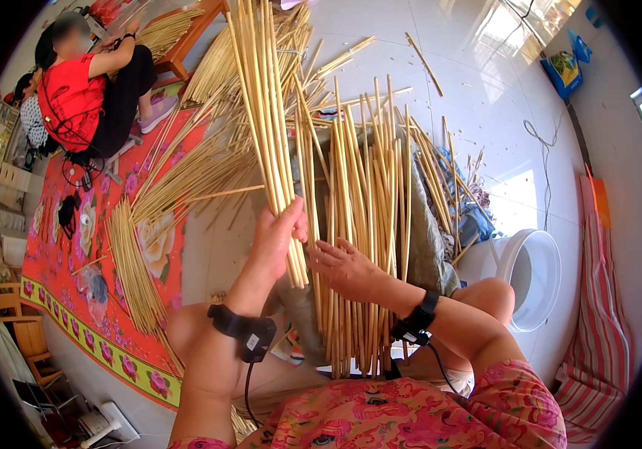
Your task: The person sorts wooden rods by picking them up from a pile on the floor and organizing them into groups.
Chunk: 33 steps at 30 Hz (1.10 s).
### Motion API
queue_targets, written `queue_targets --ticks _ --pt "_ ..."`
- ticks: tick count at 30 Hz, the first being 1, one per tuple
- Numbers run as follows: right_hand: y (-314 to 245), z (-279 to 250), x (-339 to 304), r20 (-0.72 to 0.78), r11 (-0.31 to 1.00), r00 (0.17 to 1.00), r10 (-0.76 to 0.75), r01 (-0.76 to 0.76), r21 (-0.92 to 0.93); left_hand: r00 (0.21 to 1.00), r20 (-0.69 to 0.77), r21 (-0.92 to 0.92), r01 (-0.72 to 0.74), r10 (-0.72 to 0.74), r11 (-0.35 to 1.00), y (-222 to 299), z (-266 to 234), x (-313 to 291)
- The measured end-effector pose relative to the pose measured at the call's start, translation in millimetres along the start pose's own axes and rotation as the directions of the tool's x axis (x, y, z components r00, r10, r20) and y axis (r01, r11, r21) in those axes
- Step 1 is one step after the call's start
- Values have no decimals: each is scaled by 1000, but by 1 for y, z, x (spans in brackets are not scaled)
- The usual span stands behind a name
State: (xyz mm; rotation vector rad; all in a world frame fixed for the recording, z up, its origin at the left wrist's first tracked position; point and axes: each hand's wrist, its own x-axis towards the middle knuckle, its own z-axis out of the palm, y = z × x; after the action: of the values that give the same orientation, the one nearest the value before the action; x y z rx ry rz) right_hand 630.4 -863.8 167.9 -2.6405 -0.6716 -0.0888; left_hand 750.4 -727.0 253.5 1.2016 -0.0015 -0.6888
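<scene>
My left hand [280,228] is closed around a bundle of long straw-coloured sticks [267,112], held upright and leaning slightly to the left. The lower ends poke out beneath my fist. Just right of it, my right hand [347,271] has its fingers stretched out and apart, with nothing gripped. It hovers over or touches a loose pile of similar sticks [362,202]; which of the two I cannot tell. That pile lies lengthwise in front of me on a grey-green sheet [427,224].
More sticks [194,179] fan out across a red floral mat [59,247] at left. A white bucket [534,278] lies tipped on the right. Another person in a red shirt [74,97] sits at the far left beside a wooden bench [190,41]. Cables [547,165] trail along the floor.
</scene>
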Motion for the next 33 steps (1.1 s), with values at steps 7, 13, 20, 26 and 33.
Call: queue_targets --ticks 7,13,20,26,33 --pt "-5 -9 -4 175 988 982 75 -49 -144 999 -32 -25 9 -10 1000 3 0 -2" --pt "-4 -22 -4 181 991 979 92 -72 -116 1000 -21 -19 4 -4 1000 3 -3 0" --pt "-1 -11 2 -28 997 999 34 -36 -62 999 -29 -27 14 -14 1000 2 -3 -1" --pt "-1 -4 2 95 986 993 63 -48 -158 1000 -25 -36 11 -12 999 1 -5 0" --pt "-2 -1 4 70 975 991 113 -97 -200 1000 -29 -54 6 -8 999 4 -4 -2"
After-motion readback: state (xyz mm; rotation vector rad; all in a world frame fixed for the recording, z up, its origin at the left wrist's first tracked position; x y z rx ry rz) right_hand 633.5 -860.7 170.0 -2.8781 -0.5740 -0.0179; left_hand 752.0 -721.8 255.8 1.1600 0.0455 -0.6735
